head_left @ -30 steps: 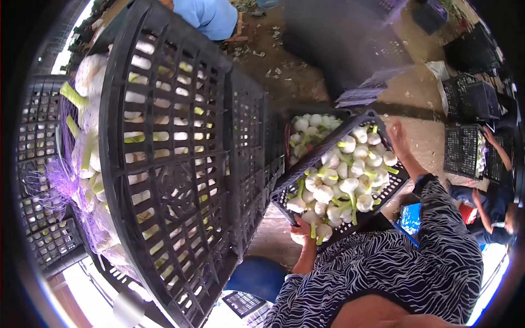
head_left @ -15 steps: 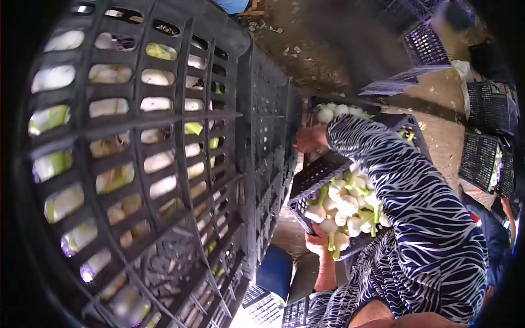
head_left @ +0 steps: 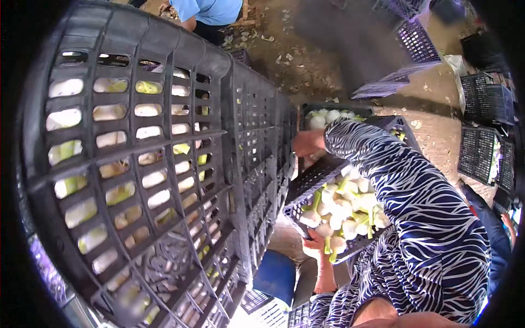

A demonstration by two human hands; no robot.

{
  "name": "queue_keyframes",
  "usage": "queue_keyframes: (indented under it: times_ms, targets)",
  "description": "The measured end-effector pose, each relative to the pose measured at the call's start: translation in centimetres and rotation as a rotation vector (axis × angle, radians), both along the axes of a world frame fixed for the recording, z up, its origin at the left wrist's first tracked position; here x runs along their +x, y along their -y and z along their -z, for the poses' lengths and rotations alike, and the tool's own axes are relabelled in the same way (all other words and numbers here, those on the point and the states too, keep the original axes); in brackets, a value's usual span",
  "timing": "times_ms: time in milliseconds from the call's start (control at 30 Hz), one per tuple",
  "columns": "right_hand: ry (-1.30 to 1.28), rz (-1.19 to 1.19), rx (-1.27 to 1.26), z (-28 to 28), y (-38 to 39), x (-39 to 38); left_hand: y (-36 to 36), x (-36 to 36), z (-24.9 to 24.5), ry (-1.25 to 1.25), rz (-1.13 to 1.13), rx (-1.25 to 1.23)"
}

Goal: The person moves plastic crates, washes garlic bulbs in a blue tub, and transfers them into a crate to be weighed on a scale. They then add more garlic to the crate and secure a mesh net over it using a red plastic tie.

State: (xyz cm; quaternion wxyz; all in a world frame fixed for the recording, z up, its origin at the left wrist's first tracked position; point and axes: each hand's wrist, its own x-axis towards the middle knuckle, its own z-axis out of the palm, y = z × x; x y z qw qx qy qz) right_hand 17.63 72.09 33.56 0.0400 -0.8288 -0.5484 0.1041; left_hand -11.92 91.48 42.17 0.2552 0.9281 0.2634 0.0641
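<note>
My left hand point(head_left: 314, 246) grips the near left edge of a dark plastic crate point(head_left: 307, 192), thumb up by the rim. White bulbs with green stalks point(head_left: 342, 210) fill this crate, and some stalks hang over its edge. My right arm, in a zebra-print sleeve, reaches across the crate. Beyond its far rim, my right hand point(head_left: 309, 143) is bent downward beside another crate point(head_left: 367, 111) that holds more white bulbs point(head_left: 332, 116). The right fingers are mostly hidden, so their grip does not show.
Tall black crates point(head_left: 232, 164) full of pale produce rise close on the left. A person in a blue shirt point(head_left: 210, 11) is at the top. More crates point(head_left: 477, 153) stand at right, and purple-tinted ones point(head_left: 418, 41) farther back. A dark blur covers part of the floor point(head_left: 303, 76).
The view has shifted, so the left crates sit lower and more of the blue-shirted person shows. Both hands keep nearly the same places at the crates.
</note>
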Motion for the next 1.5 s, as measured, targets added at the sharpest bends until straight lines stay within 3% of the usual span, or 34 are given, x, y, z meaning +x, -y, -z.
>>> queue_keyframes:
  times_ms: [100, 200, 233, 333, 433, 467, 533, 567, 667, 867, 933, 967, 1000, 1033, 1067, 1100, 1133, 1200, 1267, 1300, 1333, 1400, 1433, 1467, 1500]
  targets:
    - [-0.016, 0.201, -0.053, -1.3, 2.5, 0.5, -0.8, -0.6, 2.3, 0.184, 0.046, 0.133]
    - [-0.18, 0.324, -0.066, -9.0, 6.5, 0.7, -1.4, -1.0, 3.5, 0.21, 0.038, 0.165]
    - [-0.174, 0.337, 0.033, -10.1, 8.2, 0.2, -1.9, -1.1, 4.2, 0.215, 0.034, 0.167]
    - [-0.258, 0.519, -0.037, -11.0, 11.4, -0.8, -3.0, -1.6, 6.7, 0.189, -0.014, 0.104]
    - [-0.212, 0.728, 0.42, -6.7, 16.0, -0.8, -4.5, -1.6, 9.5, 0.18, -0.042, 0.037]
    - [-0.159, 0.867, 0.626, -7.9, 17.3, -1.6, -4.5, -1.4, 9.6, 0.174, -0.064, 0.017]
    - [-0.601, 1.365, 1.019, -15.5, 18.5, -4.5, -3.0, -0.7, 6.7, 0.017, -0.061, 0.027]
    - [-0.707, 1.302, 1.377, -15.5, 19.8, -5.5, -2.0, -0.3, 4.1, -0.072, -0.053, 0.03]
    - [-0.735, 1.566, 1.409, -22.7, 21.2, -11.5, -1.8, 0.1, 3.2, -0.168, -0.038, -0.001]
    - [-0.518, 1.523, 1.28, -24.3, 20.2, -21.4, -3.6, 0.5, 5.6, -0.155, 0.034, -0.182]
    - [-0.387, 1.58, 1.015, -24.9, 17.7, -24.7, -4.2, 0.6, 6.6, -0.135, 0.075, -0.307]
    - [-0.495, 1.586, 0.935, -26.6, 16.4, -26.5, -4.5, 0.6, 7.3, -0.094, 0.1, -0.43]
    - [-0.188, 1.457, 0.745, -26.7, 15.5, -28.2, -4.9, 0.6, 8.2, -0.024, 0.122, -0.609]
    - [-0.159, 1.391, 0.677, -27.2, 14.5, -29.8, -5.1, 0.6, 8.5, 0.084, 0.129, -0.86]
    - [-0.128, 1.328, 0.61, -28.1, 13.5, -31.2, -5.6, 0.7, 8.7, 0.187, 0.126, -0.959]
    - [-0.178, 1.33, 0.472, -29.5, 12.2, -32.2, -4.3, 0.7, 4.7, 0.265, 0.038, -0.805]
    - [-0.233, 1.324, 0.331, -30.4, 11.2, -33.0, -2.7, 1.3, -2.3, 0.653, 0.523, -0.017]
    - [-0.243, 1.259, 0.444, -29.2, 8.4, -34.5, 2.5, 0.0, -16.3, 0.548, 0.949, -0.164]
    - [-0.1, 1.009, 0.512, -28.0, 6.1, -34.9, 5.9, -1.5, -20.4, 0.095, 1.032, -0.663]
    - [-0.128, 0.953, 0.481, -28.5, 5.1, -34.8, 7.0, -1.3, -21.2, 0.224, 1.267, -0.5]
    - [-0.159, 0.89, 0.449, -29.2, 4.7, -34.8, 7.1, -0.5, -18.2, 0.284, 1.376, -0.393]
    - [-0.139, 0.884, 0.542, -31.0, 5.9, -34.7, 7.4, -1.1, -16.6, -0.219, 0.973, -0.982]
    - [-0.139, 0.872, 0.591, -31.2, 6.6, -34.4, 6.5, -0.4, -14.1, -0.176, 0.91, -0.882]
    - [-0.279, 0.978, 0.75, -29.4, 8.0, -34.0, 5.5, -0.3, -11.8, 0.256, 0.916, -0.777]
    - [-0.38, 1.148, 0.84, -28.8, 9.6, -33.9, 3.1, 0.5, -9.3, 0.439, 0.78, -0.558]
